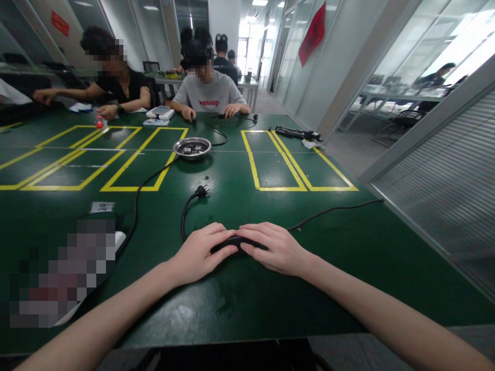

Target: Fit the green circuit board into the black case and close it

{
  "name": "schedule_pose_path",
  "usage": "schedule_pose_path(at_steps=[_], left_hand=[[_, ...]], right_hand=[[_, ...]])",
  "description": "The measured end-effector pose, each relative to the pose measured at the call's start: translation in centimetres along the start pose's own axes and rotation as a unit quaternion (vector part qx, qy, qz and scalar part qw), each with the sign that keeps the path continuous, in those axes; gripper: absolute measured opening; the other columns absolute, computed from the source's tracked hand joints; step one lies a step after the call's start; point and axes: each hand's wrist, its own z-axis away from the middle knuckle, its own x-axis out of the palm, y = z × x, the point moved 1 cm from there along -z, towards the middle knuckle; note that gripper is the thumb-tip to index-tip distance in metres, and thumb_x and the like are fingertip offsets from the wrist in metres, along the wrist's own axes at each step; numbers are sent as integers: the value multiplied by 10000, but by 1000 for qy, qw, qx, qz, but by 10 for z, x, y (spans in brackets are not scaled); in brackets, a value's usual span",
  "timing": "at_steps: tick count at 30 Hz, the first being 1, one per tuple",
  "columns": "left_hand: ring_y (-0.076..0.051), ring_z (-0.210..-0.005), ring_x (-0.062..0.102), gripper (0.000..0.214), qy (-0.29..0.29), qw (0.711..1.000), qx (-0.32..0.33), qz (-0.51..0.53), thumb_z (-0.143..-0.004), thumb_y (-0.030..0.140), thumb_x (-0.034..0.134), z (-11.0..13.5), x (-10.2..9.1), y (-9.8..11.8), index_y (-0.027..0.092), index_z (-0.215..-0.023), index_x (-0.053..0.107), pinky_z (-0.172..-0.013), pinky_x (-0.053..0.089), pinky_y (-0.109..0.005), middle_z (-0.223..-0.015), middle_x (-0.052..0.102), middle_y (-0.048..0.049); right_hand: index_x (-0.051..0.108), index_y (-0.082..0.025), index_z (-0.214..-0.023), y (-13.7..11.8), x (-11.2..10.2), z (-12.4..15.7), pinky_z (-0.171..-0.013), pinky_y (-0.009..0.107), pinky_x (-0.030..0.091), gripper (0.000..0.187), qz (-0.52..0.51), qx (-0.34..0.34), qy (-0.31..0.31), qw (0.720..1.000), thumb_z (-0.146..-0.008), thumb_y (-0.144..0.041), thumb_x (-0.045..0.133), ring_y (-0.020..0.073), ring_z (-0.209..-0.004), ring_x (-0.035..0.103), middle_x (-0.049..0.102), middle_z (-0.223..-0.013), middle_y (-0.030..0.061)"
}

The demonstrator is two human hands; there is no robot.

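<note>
Toward six o'clock on the table (247, 312), the left hand (201, 252) and right hand (275, 248) have their fingers (220, 237) closed on a black block (232, 241), where a careless tug could drag the plug (201, 191) at its eleven o'clock or snag the cord (336, 208) trailing toward three o'clock.

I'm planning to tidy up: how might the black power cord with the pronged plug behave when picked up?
The slim black cord would probably bend easily, since it lies curved. Its bulkier black pronged plug, loose on the green tabletop, may swing or drag.
</note>
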Motion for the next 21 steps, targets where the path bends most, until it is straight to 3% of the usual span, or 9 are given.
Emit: schedule_pose_path(at_steps=[2,5,8,10,16,21], left_hand=[[-203,-922,675,329,27,1000,13,-8,-1092,359,502,0,0,0,200,-1278,722,-809,565,-311,-1011,715,-74],[-211,-889,662,324,51,997,38,-44,-1082,357,522,0,-1,-1,189,-1264,730,-768,559,-327,-974,712,-81],[-220,-855,652,325,50,992,66,-91,-1074,374,541,0,0,-1,156,-1226,727,-739,545,-343,-948,713,-91],[-225,-848,649,327,49,990,72,-113,-1065,397,561,0,1,-2,148,-1207,718,-737,534,-352,-941,715,-91],[-226,-855,640,292,14,991,50,-124,-1000,460,666,-1,1,-2,174,-1025,718,-739,490,-357,-925,723,-63],[-227,-849,630,249,13,987,68,-145,-1007,415,668,-1,0,-3,171,-1016,716,-719,445,-354,-905,720,-57]], right_hand=[[659,-170,-1114,2,-1,3,-804,325,606,162,-27,27,-18,999,-1064,-235,518,201,-1001,742,776,-1140,131],[618,-153,-1250,5,2,7,-766,335,594,349,-96,118,-60,987,-1026,-420,603,222,-932,742,769,-1105,142],[642,-166,-1194,8,7,10,-728,322,570,307,-136,190,-100,967,-1017,-417,631,217,-841,718,763,-962,92],[660,-172,-1114,8,9,11,-699,313,549,234,-144,190,-105,965,-1033,-387,616,208,-798,693,747,-902,78],[654,-147,-1082,7,5,9,-654,321,511,255,-122,130,-69,982,-1048,-393,595,207,-759,641,714,-857,77],[649,-177,-1101,6,7,8,-742,338,557,266,-136,157,-76,975,-1021,-431,633,226,-888,679,743,-994,100]])
